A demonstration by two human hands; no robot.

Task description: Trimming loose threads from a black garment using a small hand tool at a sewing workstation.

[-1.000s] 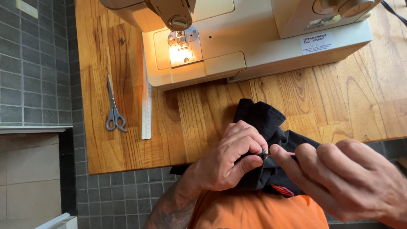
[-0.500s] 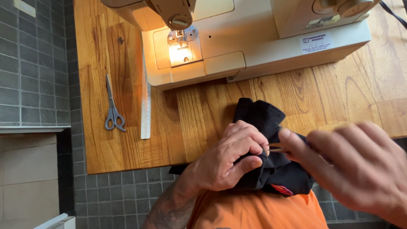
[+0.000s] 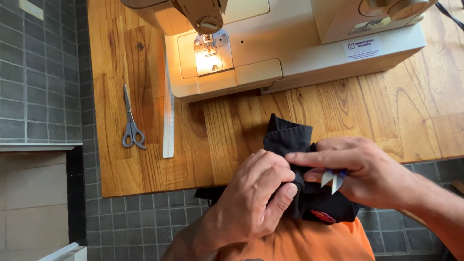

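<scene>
My left hand [image 3: 256, 198] is closed on a bunched piece of black fabric [image 3: 287, 137] at the near edge of the wooden table [image 3: 338, 111], above my orange-clad lap. My right hand [image 3: 372, 171] sits just right of it, index finger stretched over the fabric toward the left hand. It holds small thread snips [image 3: 333, 180] with silver blades pointing downward. A bit of red shows on the fabric's lower edge.
A cream sewing machine [image 3: 290, 53] with its lamp lit stands at the back of the table. Grey scissors [image 3: 130, 128] and a metal ruler [image 3: 168, 111] lie on the left side. Grey tiled wall and floor lie to the left and below.
My right hand has lifted and shifted left over the fabric, and the snips' blades now show under it. The left hand keeps its hold on the fabric.
</scene>
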